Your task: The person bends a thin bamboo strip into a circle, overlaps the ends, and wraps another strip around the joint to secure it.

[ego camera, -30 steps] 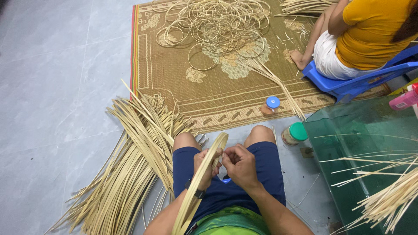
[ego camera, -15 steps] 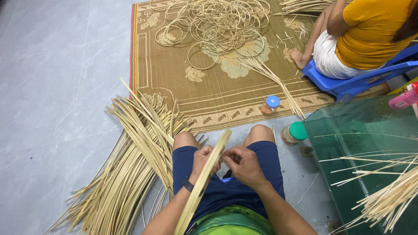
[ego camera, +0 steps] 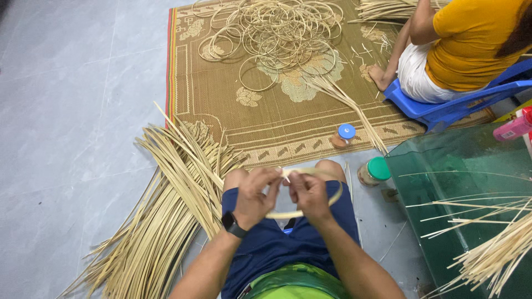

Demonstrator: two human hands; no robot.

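Over my lap, my left hand (ego camera: 254,195) and my right hand (ego camera: 309,194) both grip a pale bamboo strip (ego camera: 328,176) that is bent into a small hoop. The fingers of both hands pinch it near its top, where the ends seem to overlap. The hoop lies roughly flat above my knees and my blue shorts (ego camera: 277,243). A dark watch sits on my left wrist.
A big pile of long bamboo strips (ego camera: 160,221) lies on the floor to my left. A woven mat (ego camera: 216,111) ahead holds several finished hoops (ego camera: 277,33). Two small jars (ego camera: 343,134) (ego camera: 374,170) stand near my right knee. A person in yellow sits on a blue stool (ego camera: 443,105). A green glass table (ego camera: 465,166) is at right.
The strip was a long, nearly straight slat standing up across my lap; now it is bent round into a small hoop held between both hands.
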